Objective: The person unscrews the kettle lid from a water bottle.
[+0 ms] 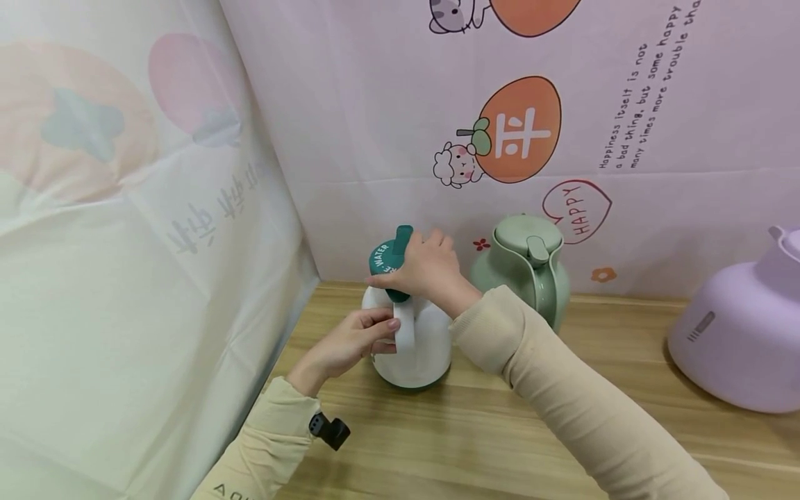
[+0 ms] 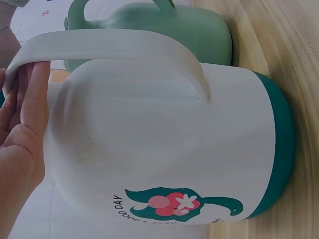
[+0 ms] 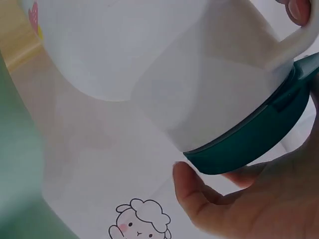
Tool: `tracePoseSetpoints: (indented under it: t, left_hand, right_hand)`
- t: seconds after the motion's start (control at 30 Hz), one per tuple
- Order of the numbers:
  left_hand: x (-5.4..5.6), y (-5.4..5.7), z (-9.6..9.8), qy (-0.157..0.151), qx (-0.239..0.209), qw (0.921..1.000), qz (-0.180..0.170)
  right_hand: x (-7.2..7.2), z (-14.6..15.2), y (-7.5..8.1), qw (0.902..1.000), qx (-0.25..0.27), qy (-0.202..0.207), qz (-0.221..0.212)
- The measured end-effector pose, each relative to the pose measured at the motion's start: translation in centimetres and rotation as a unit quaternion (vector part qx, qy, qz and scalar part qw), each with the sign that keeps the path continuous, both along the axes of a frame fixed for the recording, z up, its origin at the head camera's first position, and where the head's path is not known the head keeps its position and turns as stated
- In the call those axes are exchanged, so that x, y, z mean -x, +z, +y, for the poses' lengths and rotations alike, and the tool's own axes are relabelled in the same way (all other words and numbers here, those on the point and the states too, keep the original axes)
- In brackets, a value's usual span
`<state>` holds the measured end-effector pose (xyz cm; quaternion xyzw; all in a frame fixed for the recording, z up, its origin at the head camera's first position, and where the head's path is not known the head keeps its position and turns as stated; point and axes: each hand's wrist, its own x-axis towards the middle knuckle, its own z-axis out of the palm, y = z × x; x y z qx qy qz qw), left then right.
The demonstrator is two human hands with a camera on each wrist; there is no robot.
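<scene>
A white thermos jug (image 1: pixel 430 351) with a dark green base stands on the wooden table near the back wall. My left hand (image 1: pixel 350 340) grips the upper part of its white handle (image 2: pixel 114 44), fingers tucked under the handle. Dark green and marked with white lettering, the lid (image 1: pixel 381 258) sits on top of the jug. My right hand (image 1: pixel 428 267) is over the lid, thumb and fingers spread around its edge. In the right wrist view, the fingertips (image 3: pixel 183 175) are right at the rim of the lid. A leaf-and-flower print (image 2: pixel 177 203) shows on the jug's side.
A pale green thermos jug (image 1: pixel 528 236) stands close to the right, partly behind my right forearm. Farther right is a lilac jug (image 1: pixel 737 333). A printed cloth wall (image 1: pixel 375 139) rises behind, and white cloth (image 1: pixel 125 292) hangs along the left of the table (image 1: pixel 400 444).
</scene>
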<state>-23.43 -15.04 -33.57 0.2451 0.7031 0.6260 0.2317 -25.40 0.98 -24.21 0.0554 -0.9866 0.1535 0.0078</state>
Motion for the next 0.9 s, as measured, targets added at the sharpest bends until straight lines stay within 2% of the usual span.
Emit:
tracePoseSetpoints:
  t: [0.23,0.33,0.43,0.63,0.73,0.9]
  left_hand:
    - [-0.1,0.1,0.0,-0.002,0.003,1.0000,-0.001]
    - [-0.1,0.2,0.0,-0.009,-0.004,0.9999,-0.001]
    - [-0.1,0.3,0.0,-0.013,-0.009,0.9999,-0.001]
    - [0.0,0.3,0.0,-0.005,-0.006,0.9999,-0.008]
    - [0.0,0.3,0.0,-0.003,-0.003,1.0000,-0.009]
    - [-0.2,0.2,0.0,0.001,-0.001,1.0000,-0.007]
  right_hand:
    - [0.9,2.1,0.3,0.9946,0.063,0.075,-0.033]
    - [1.1,3.0,0.5,0.9913,0.081,0.091,-0.049]
    - [1.3,3.8,0.8,0.9885,0.091,0.108,-0.055]
    - [1.5,4.7,1.3,0.9793,0.089,0.168,-0.070]
    - [1.3,4.4,1.1,0.9819,0.079,0.158,-0.068]
    - [0.7,3.0,0.4,0.9934,0.050,0.099,-0.029]
